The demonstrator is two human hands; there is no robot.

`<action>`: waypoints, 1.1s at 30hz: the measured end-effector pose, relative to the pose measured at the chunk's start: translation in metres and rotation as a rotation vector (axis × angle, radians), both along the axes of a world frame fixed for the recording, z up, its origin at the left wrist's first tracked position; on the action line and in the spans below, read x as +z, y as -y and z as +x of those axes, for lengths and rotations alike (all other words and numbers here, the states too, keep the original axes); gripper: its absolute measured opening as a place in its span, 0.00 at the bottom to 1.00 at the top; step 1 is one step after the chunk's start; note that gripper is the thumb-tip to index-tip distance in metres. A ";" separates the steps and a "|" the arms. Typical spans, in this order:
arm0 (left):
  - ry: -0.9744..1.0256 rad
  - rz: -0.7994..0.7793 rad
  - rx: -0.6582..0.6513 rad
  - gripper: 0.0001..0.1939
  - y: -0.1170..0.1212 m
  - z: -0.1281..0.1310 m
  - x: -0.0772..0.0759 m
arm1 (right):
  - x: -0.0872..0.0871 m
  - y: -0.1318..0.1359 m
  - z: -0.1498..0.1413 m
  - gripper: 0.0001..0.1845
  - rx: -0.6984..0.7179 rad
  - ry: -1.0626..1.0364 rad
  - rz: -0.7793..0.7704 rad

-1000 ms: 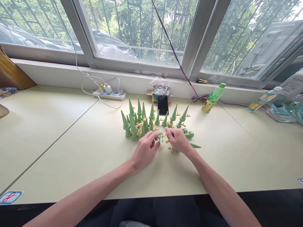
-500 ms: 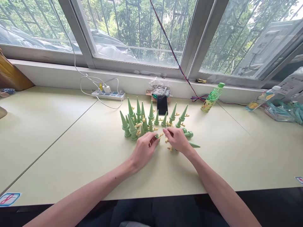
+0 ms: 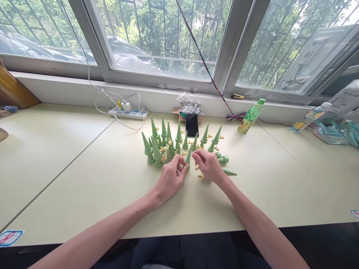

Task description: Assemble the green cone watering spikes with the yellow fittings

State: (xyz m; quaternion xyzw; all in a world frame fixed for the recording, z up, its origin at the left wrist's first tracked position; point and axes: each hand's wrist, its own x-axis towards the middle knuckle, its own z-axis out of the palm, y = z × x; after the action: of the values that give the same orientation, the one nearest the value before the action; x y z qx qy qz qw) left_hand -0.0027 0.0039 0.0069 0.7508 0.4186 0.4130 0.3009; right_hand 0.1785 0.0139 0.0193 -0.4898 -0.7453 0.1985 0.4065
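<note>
My left hand (image 3: pixel 171 175) has its thumb and fingers closed around the lower part of a green plant watering spike (image 3: pixel 189 156), which points upward. Just right of its tip, my right hand (image 3: pixel 208 163) is closed with its fingertips together; whatever they may hold is hidden. Behind both hands, several green spikes with pale yellow valves (image 3: pixel 163 148) stand upright in a cluster. A loose yellow valve (image 3: pixel 201 177) lies below my right hand. One green cone (image 3: pixel 230 172) and green ribbed caps (image 3: pixel 223 159) lie to the right of it.
A black phone (image 3: pixel 192 125) leans behind the spikes near crumpled clear plastic (image 3: pixel 189 102). Farther right stands a tilted green-capped bottle (image 3: pixel 251 116). A power strip (image 3: pixel 130 113) with white cables is at the back left. Another bottle (image 3: pixel 311 116) and plastic packets (image 3: pixel 331 132) lie at the far right.
The spike in my left hand has turned: its yellow valve showed before, and now its green cone stands upright. My right hand has barely moved.
</note>
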 end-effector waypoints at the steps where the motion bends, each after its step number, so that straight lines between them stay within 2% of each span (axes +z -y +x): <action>1: -0.014 0.014 -0.007 0.04 0.000 0.000 0.000 | 0.000 0.000 0.000 0.19 -0.001 0.001 0.000; 5: -0.084 0.044 -0.057 0.01 -0.001 -0.001 -0.003 | -0.001 0.000 0.000 0.15 -0.009 0.018 0.006; 12: -0.160 0.070 -0.093 0.05 -0.004 -0.001 -0.009 | -0.006 0.000 -0.001 0.08 0.014 0.035 0.018; 17: -0.178 0.090 -0.105 0.06 -0.003 -0.001 -0.008 | -0.008 -0.002 -0.001 0.09 0.018 0.048 0.021; 24: -0.277 0.101 -0.245 0.11 0.001 -0.001 -0.006 | -0.007 -0.002 -0.002 0.07 0.003 0.083 0.021; 33: -0.345 0.066 -0.191 0.16 -0.003 -0.005 -0.011 | 0.006 -0.001 0.004 0.18 -0.113 0.103 0.079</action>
State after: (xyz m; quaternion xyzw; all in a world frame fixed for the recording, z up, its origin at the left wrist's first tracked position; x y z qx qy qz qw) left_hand -0.0073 0.0072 -0.0038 0.8562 0.3770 0.2611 0.2379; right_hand 0.1822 0.0154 0.0249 -0.5242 -0.7438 0.1201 0.3970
